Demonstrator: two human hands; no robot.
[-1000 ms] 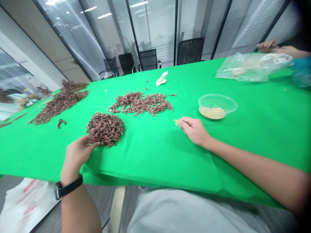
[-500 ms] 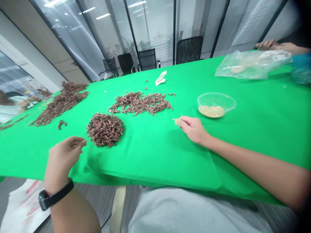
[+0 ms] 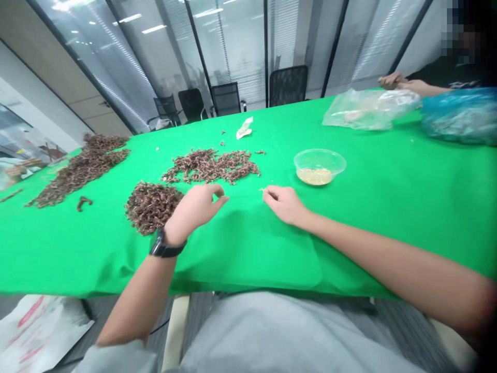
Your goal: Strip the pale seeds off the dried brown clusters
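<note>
My left hand [image 3: 200,210] is over the green cloth, just right of a rounded heap of brown twisted pieces [image 3: 149,204], partly covering it. Its thumb and forefinger are curled towards each other with a small gap, and nothing shows between them. My right hand [image 3: 285,204] rests on the cloth with its fingers pinched together. What they hold is too small to make out. A few pale grains [image 3: 261,189] lie at those fingertips. Behind the right hand stands a clear plastic bowl [image 3: 337,163] with pale grains in its bottom.
Beyond my hands lies a looser spread of brown pieces [image 3: 209,166], with a crumpled paper [image 3: 245,128] behind. A long brown pile [image 3: 77,176] is at left. A clear bag [image 3: 361,111], a blue bag [image 3: 462,116] and another person's hands [image 3: 402,83] are at right.
My left hand has swung right from the near side of the heap towards my right hand, its pinch loosening. My right hand stays at the grains. The view has turned slightly right.
</note>
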